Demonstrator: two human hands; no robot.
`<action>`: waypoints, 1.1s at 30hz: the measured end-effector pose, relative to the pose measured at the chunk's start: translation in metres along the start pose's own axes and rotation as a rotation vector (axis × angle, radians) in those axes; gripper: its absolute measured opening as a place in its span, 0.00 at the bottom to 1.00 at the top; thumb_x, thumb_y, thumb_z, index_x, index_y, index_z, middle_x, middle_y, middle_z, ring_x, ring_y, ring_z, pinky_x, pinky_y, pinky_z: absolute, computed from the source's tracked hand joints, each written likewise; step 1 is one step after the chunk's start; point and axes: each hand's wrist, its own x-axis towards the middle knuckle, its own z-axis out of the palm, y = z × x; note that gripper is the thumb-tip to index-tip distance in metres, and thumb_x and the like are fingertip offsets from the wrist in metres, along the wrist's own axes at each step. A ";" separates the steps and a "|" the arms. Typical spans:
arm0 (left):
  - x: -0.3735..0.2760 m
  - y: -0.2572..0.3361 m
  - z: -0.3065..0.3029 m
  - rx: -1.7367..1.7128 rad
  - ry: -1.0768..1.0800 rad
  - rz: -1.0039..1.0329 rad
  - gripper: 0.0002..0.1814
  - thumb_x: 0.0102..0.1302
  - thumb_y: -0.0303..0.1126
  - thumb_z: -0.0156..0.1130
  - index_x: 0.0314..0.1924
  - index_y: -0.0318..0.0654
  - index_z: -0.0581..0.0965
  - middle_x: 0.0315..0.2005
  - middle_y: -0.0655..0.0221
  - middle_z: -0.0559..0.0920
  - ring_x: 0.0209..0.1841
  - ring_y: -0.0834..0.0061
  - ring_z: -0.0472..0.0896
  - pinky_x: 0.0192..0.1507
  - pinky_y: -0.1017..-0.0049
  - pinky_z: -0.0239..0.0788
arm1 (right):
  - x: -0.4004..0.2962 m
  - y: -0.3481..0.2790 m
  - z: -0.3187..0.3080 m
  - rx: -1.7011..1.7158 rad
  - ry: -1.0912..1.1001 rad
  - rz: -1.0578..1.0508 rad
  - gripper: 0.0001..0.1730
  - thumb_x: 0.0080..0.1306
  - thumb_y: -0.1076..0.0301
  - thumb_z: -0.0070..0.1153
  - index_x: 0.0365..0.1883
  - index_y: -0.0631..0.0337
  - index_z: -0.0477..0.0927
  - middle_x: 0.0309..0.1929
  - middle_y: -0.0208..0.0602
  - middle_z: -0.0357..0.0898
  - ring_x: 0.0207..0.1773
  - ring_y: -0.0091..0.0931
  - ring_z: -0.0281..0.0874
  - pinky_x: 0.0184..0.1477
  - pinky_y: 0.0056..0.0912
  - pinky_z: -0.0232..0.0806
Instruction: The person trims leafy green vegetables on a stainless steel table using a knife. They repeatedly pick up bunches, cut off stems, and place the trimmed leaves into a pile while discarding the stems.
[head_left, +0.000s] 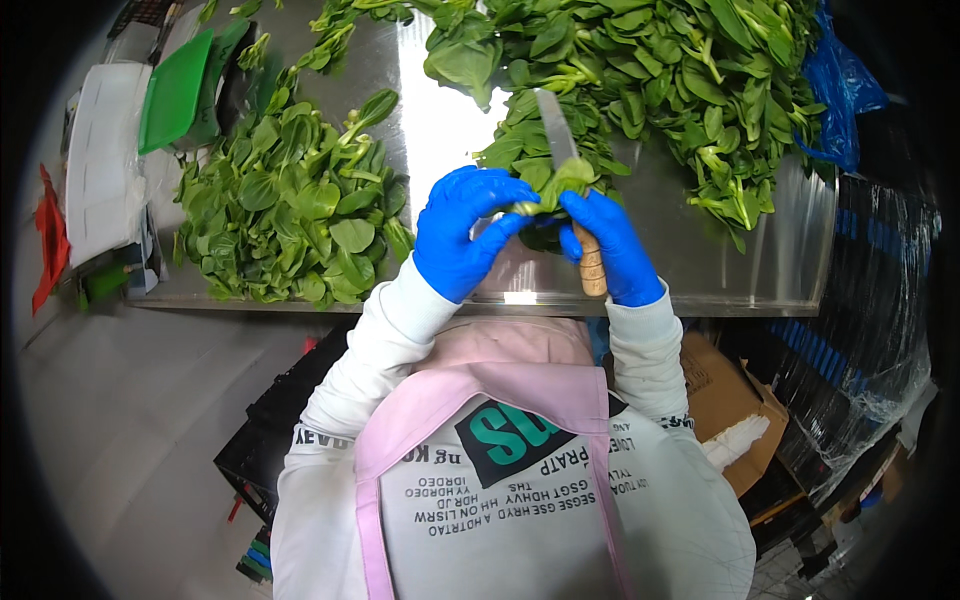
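In a blue glove, my left hand (472, 229) pinches the pale stem end of a leafy green (566, 180) between thumb and fingers. My right hand (611, 240), gloved too, is closed around the wooden handle of a knife (556, 131), its blade pointing away from me, and its fingers also touch the leafy green. Part of the blade is hidden behind the leaf. Below and beyond my hands lies a small heap of leafy greens (517, 139). A larger pile of greens (292, 202) is to the left, and another (675, 67) spreads across the far right.
The metal table (757, 289) has its near edge just in front of my body. A green plastic tray (176, 94) and white stacked material (105, 161) stand at the left. Blue plastic (832, 90) hangs at the right edge. An open cardboard box (731, 397) is below, right.
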 end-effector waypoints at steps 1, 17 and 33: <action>-0.002 0.000 -0.002 -0.237 0.039 -0.176 0.12 0.59 0.27 0.62 0.44 0.40 0.79 0.45 0.68 0.79 0.47 0.72 0.75 0.53 0.71 0.64 | 0.001 0.000 0.004 -0.057 0.062 -0.023 0.13 0.63 0.62 0.56 0.42 0.61 0.75 0.23 0.26 0.68 0.20 0.17 0.64 0.23 0.19 0.58; -0.028 -0.018 -0.052 -0.327 -0.279 -0.599 0.12 0.66 0.33 0.54 0.40 0.32 0.80 0.32 0.71 0.81 0.37 0.82 0.74 0.43 0.80 0.64 | 0.001 0.023 0.036 -1.228 -0.122 -0.708 0.14 0.65 0.65 0.51 0.48 0.51 0.78 0.33 0.35 0.79 0.27 0.30 0.77 0.27 0.29 0.68; -0.024 -0.010 -0.064 -0.720 -0.073 -0.679 0.18 0.66 0.36 0.52 0.51 0.30 0.75 0.42 0.64 0.80 0.46 0.74 0.76 0.54 0.75 0.64 | 0.007 0.037 0.015 -0.581 0.003 -0.161 0.16 0.71 0.61 0.43 0.48 0.58 0.78 0.24 0.26 0.74 0.22 0.14 0.63 0.25 0.17 0.58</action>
